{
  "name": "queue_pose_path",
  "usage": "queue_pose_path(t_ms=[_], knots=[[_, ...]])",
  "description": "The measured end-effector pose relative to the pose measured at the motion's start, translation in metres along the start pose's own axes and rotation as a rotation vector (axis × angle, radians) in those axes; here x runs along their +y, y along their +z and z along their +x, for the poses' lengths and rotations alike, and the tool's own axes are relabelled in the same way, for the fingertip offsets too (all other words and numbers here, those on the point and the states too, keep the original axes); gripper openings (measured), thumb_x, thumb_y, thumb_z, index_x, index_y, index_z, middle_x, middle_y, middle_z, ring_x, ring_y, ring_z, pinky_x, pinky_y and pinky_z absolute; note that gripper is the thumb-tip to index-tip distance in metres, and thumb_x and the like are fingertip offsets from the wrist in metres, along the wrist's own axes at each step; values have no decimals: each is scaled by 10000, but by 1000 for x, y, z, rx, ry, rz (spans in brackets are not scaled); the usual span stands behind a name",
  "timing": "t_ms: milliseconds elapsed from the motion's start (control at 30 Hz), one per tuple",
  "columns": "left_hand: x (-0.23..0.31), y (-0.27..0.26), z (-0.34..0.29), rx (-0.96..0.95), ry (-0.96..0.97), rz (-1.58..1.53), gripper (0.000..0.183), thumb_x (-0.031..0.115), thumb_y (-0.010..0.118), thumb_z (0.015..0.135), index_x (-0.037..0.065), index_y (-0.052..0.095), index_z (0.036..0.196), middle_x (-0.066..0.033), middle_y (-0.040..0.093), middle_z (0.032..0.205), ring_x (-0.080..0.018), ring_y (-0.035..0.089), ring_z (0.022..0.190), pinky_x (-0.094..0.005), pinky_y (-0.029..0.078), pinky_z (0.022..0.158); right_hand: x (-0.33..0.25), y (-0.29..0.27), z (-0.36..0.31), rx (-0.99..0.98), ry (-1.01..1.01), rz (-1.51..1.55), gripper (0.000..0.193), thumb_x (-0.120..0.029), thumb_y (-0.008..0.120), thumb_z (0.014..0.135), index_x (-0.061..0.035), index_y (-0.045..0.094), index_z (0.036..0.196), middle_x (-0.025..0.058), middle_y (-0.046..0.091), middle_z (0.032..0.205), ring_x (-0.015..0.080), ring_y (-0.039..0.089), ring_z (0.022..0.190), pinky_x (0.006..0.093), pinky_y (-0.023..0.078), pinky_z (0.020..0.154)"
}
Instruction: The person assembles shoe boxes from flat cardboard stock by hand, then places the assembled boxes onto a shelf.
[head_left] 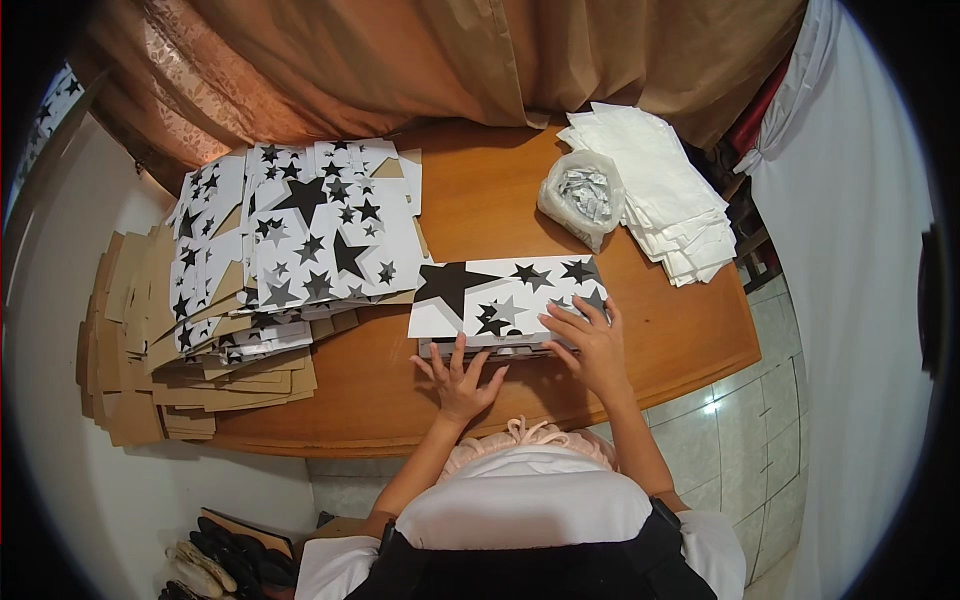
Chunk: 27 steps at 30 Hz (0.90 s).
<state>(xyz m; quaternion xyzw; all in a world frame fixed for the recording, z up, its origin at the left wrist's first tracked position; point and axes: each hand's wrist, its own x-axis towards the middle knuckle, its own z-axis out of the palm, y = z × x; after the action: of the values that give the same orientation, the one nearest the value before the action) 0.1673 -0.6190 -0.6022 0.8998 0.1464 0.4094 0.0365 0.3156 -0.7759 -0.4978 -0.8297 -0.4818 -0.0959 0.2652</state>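
A white cardboard box printed with black and grey stars lies in front of me at the table's near side, its top panel down. Along its near edge a narrow opening shows something grey and white inside, too shaded to name. My left hand has its fingers spread, with the fingertips at the left part of that near edge. My right hand lies with fingers apart over the near right corner, some fingertips resting on the top panel. Neither hand grips anything that I can see.
Flat star-printed cardboard pieces are piled on the left, with brown cardboard sheets beside and under them. A clear plastic bag of small silvery packets stands beyond the box. White sheets are stacked at the far right of the wooden table.
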Motion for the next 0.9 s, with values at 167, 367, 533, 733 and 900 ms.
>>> queue_pose_path(t_ms=[167, 367, 533, 733, 900], knots=[[1, 0, -5, -54, 14, -51, 344, 387, 698, 692, 199, 669, 979, -132, 224, 1427, -391, -23, 1337, -617, -89, 1004, 1, 3, -1, -7, 21, 14, 347, -303, 679, 730, -239, 637, 1069, -38, 590, 1154, 248, 478, 1127, 492, 208, 1005], [-3, -4, -9, -97, 3, -197, 322, 404, 677, 708, 266, 657, 998, -122, 216, 1427, -374, -5, 1344, -623, -91, 1006, 2, 6, -3, -20, 55, 33, 355, -297, 686, 722, -252, 637, 1070, -38, 586, 1161, 251, 467, 1148, 508, 197, 1010], [-3, -7, -18, -194, 32, -168, 305, 385, 662, 728, 304, 651, 1022, -110, 228, 1427, -362, -11, 1349, -610, -117, 1003, 9, 18, -11, -74, 71, 36, 336, -209, 641, 769, -283, 619, 1096, -39, 567, 1191, 252, 430, 1198, 533, 191, 1002], [-3, -7, -17, -220, 5, -184, 294, 373, 650, 739, 309, 650, 1026, -101, 242, 1426, -356, -10, 1352, -609, -131, 998, 12, 22, -15, -103, 60, 9, 389, -143, 609, 784, -293, 587, 1142, -45, 540, 1229, 254, 420, 1210, 534, 192, 1006], [-3, -8, -16, -230, 25, -176, 266, 330, 674, 718, 276, 670, 978, -125, 255, 1412, -379, 14, 1344, -616, -119, 994, 13, 23, -16, -109, 62, 17, 388, -141, 608, 780, -289, 596, 1139, -39, 534, 1240, 256, 409, 1222, 516, 168, 1023]])
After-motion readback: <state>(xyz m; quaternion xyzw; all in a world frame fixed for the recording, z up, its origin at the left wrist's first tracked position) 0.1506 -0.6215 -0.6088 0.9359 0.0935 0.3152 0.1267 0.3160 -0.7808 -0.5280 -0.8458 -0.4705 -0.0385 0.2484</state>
